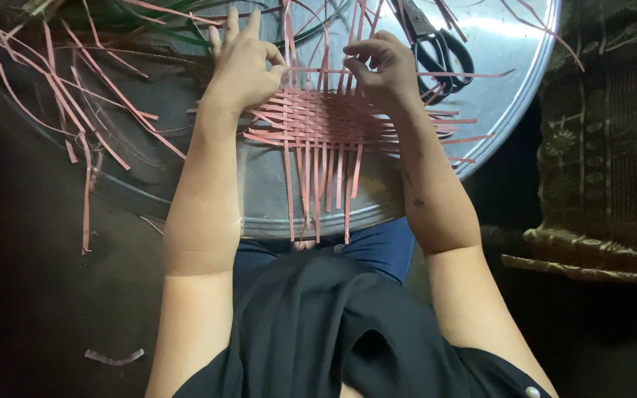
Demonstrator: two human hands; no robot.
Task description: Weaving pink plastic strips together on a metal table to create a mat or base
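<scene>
A flat woven mat of pink strips lies on a large round metal tray. Loose strip ends hang over the tray's near rim. My left hand rests at the mat's far left corner, thumb and forefinger pinched on a pink strip. My right hand sits at the mat's far right side, its fingers curled around upright pink strips. Both forearms reach forward over my lap.
Black-handled scissors lie on the tray just right of my right hand. Several loose pink strips trail off the tray to the left. A patterned cloth hangs at the right. A scrap lies on the dark floor.
</scene>
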